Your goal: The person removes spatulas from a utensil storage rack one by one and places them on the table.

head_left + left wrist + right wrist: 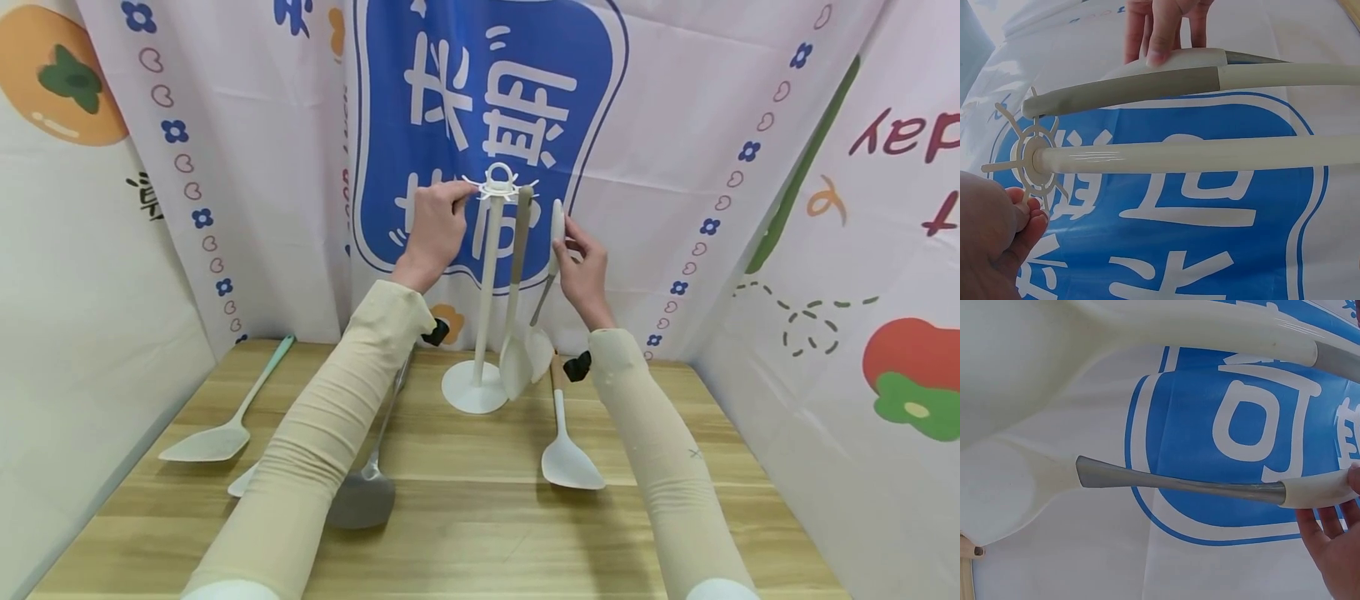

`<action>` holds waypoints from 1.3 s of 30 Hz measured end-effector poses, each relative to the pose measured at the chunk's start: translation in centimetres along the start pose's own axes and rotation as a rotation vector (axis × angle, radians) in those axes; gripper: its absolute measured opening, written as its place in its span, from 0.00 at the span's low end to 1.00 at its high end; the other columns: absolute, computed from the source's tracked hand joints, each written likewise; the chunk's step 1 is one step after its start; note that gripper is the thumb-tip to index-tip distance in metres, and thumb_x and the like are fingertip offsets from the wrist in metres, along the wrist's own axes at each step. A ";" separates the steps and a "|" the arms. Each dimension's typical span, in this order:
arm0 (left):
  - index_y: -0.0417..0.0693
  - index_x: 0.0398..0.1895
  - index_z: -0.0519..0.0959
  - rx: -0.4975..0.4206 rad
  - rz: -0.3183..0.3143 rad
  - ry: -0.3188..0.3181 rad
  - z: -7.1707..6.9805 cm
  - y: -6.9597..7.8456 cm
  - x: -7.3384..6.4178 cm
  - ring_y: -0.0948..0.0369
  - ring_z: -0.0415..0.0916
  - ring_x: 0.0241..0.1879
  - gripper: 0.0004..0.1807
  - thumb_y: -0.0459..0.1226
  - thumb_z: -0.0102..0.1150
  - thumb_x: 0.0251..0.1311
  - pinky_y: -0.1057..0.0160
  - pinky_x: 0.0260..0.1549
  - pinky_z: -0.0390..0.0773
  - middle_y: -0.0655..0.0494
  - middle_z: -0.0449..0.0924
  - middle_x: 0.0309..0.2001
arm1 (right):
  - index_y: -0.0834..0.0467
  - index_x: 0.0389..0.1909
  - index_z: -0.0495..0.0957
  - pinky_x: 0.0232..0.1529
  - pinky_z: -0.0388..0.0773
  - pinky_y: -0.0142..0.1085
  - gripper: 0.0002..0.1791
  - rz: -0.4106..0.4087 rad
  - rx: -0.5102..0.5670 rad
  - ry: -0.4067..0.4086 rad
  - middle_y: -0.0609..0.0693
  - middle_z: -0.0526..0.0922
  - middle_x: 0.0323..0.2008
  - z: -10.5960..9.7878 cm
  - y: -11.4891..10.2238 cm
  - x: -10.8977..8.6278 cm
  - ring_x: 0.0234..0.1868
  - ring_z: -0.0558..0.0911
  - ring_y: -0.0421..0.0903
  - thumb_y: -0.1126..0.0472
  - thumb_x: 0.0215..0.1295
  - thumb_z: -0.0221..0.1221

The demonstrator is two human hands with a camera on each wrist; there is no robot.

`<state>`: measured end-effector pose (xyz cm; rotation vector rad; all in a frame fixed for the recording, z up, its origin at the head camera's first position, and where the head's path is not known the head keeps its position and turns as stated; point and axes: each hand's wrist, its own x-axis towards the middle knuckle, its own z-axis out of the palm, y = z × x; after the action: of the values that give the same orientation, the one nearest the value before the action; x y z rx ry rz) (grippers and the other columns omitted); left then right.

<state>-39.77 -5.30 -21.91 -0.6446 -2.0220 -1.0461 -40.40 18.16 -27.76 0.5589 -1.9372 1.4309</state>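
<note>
A cream utensil rack stands upright on its round base at the back of the table, with a ring of hooks on top. My left hand pinches one of those hooks between thumb and fingers. On the rack's right side hangs a grey-handled utensil with a broad pale head. Just right of it, my right hand holds a white-handled utensil by its handle, thumb on one side and fingers on the other. Its metal neck runs down to a rounded white head.
A white turner with a wooden handle lies at the right of the table. Leftward lie a green-handled turner, a metal turner and a white utensil mostly hidden by my left sleeve. A printed curtain hangs behind.
</note>
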 end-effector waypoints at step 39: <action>0.36 0.52 0.85 0.004 0.038 0.002 0.1 -0.3 -0.1 0.50 0.84 0.53 0.14 0.28 0.50 0.74 0.62 0.59 0.80 0.43 0.87 0.51 | 0.61 0.69 0.72 0.35 0.75 0.19 0.24 0.026 -0.105 0.069 0.64 0.79 0.62 -2.5 5.9 -0.1 0.45 0.80 0.56 0.70 0.73 0.57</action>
<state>-39.94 -5.37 -22.11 -0.6766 -2.0018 -1.0198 -43.65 22.36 -31.34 0.4318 -1.9582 1.3373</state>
